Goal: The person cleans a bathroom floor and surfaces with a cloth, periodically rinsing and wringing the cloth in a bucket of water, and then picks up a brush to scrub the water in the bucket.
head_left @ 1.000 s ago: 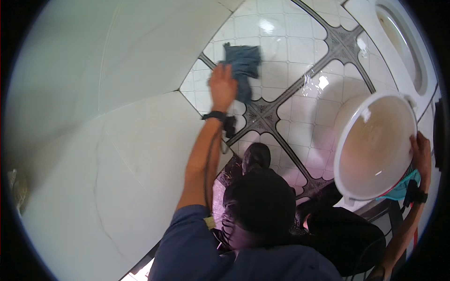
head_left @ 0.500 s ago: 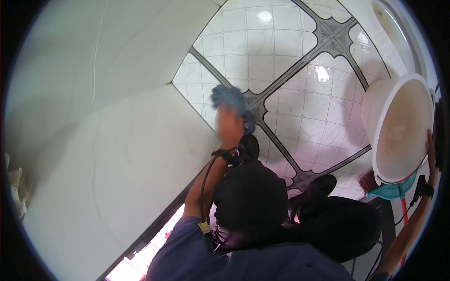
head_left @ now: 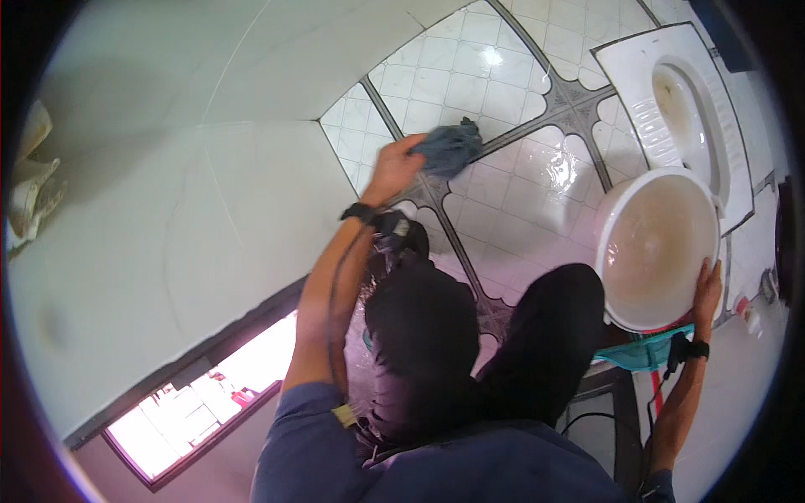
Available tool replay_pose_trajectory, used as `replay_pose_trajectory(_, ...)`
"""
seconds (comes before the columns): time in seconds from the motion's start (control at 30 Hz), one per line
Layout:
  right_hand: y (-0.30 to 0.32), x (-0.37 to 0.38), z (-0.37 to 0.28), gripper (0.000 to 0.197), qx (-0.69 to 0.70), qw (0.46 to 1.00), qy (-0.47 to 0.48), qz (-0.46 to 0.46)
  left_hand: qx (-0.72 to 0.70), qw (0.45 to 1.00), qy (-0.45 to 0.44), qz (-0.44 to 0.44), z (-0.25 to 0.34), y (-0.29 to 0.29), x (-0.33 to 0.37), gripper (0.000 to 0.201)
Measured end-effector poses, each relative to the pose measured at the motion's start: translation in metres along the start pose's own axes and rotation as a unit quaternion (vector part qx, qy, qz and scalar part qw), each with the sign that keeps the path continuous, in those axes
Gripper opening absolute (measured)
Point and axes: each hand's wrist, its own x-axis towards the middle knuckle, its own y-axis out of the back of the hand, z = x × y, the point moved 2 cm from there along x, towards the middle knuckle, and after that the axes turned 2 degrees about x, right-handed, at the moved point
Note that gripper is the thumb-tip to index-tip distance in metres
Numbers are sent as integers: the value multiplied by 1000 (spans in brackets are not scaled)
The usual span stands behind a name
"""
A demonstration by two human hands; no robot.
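A crumpled blue-grey cloth [head_left: 453, 151] rests against the wet tiled floor [head_left: 524, 201], near the corner where two white walls meet. My left hand [head_left: 396, 169] is closed round the near-left end of the cloth, its arm stretched out past my left knee. On my right stands a large white tub [head_left: 616, 251] holding cloudy, brownish water [head_left: 658, 251]. My right hand [head_left: 708, 289] grips the tub's right side at the rim, with the fingers over the edge; the thumb is hard to make out.
Beyond the tub, a white squat toilet [head_left: 729, 126] is set into the floor. A teal dustpan [head_left: 641, 354] with a red handle lies partly under the tub. The pale wall [head_left: 210, 184] rises close on my left. A small bottle [head_left: 746, 317] stands at far right.
My left hand and the cloth have moved right and slightly away across the tiles. The view has turned right, so the tub, toilet and right hand show more fully.
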Motion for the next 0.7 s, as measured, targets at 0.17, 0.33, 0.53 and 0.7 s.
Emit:
replay_pose_trajectory(0.17, 12, -13, -40, 49, 34, 999, -22, -7, 132, 986, 102, 20, -12, 51, -55, 42)
replay_pose_trajectory(0.33, 16, -15, -40, 49, 18, 998, -45, 30, 100, 974, 24, 200, -104, 20, -74, 58)
replay_pose_trajectory(0.53, 16, -14, -24, 46, 125, 992, -7, 2, 257, 892, 70, 364, -155, -60, -25, 68)
replay_pose_trajectory(0.7, 32, -22, 21, 58, -10, 1000, -25, -3, 317, 921, 6, 225, -55, -123, 69, 67)
